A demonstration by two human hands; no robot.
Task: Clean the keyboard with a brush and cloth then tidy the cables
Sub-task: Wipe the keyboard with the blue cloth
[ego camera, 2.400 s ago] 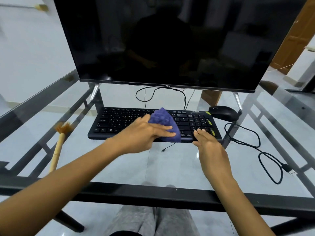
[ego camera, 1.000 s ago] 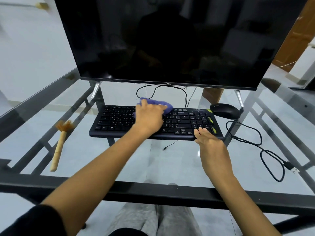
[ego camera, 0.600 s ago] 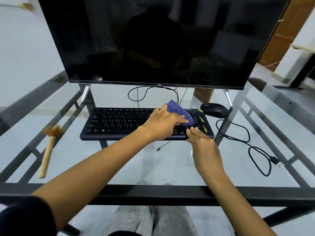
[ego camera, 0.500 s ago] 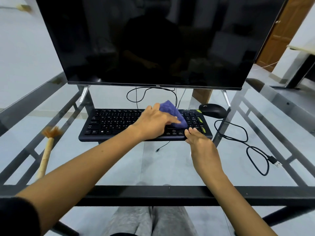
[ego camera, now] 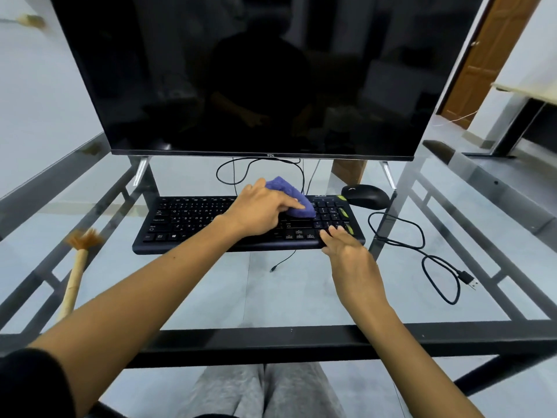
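Head view: one keyboard [ego camera: 211, 224] lies mid-table [ego camera: 286, 297]; left hand [ego camera: 256, 212] grips one purple cloth [ego camera: 291, 194] against its right keys. Right hand [ego camera: 352, 260], open and empty, steadies its front-right corner. One brush [ego camera: 75, 267] lies near the left edge, one cable [ego camera: 422, 251] toward the right.

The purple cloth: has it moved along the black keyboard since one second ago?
Yes. The purple cloth went right along the black keyboard, from the middle keys toward the number pad.

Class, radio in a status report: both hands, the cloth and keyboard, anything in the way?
Left hand pressing purple cloth on keyboard. Right hand flat on keyboard's right front edge. Brush lying left, cables untidied. Nothing in the way.
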